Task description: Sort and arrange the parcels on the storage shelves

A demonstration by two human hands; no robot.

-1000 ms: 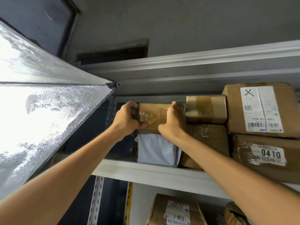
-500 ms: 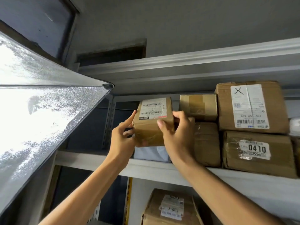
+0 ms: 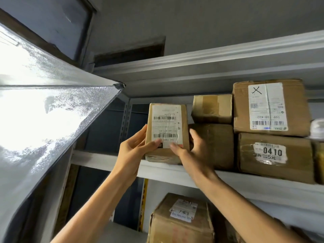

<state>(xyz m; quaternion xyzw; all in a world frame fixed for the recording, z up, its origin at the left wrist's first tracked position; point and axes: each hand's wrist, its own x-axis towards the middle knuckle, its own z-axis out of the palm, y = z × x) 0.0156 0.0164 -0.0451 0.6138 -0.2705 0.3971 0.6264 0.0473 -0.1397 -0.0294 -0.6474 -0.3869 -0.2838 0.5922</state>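
Note:
A small brown parcel (image 3: 166, 116) with a white barcode label stands upright at the left end of the grey shelf (image 3: 98, 159), its label facing me. My left hand (image 3: 133, 149) grips its left side and lower front. My right hand (image 3: 189, 151) holds its right side and lower edge. To its right stand a taped brown box (image 3: 217, 146) with a smaller box (image 3: 212, 108) on top, then a box marked 0410 (image 3: 273, 155) under a larger box marked with an X (image 3: 268, 107).
A shiny metal panel (image 3: 43, 120) slants in from the left, close to my left arm. The upper shelf (image 3: 210, 67) hangs low over the boxes. On the shelf below sits another labelled box (image 3: 180, 220). A perforated upright (image 3: 125, 120) stands behind the parcel.
Both hands lifted the small parcel off the stack, turned its label toward me and set it upright on the shelf's left end. The white bag seen earlier is now hidden.

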